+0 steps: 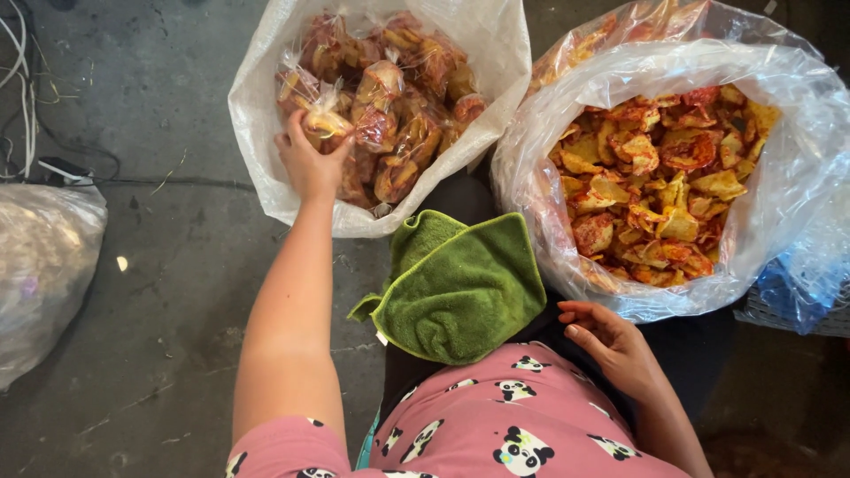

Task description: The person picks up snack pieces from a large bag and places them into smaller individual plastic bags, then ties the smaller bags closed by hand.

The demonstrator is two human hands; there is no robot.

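We have one view only, from a camera worn on the head. It faces steeply down over the lap toward the concrete floor [159, 336], at close range. We frame two open bags ahead and both forearms below. No second view shares this scene.

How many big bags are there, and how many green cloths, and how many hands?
Big plastic bags: 3 – white bag of small packets, clear bag of loose red-orange chips, bag at the left edge
Green cloths: 1 – green cloth
Hands: 2 – left hand on a small packet, right hand on the lap
Total: 6
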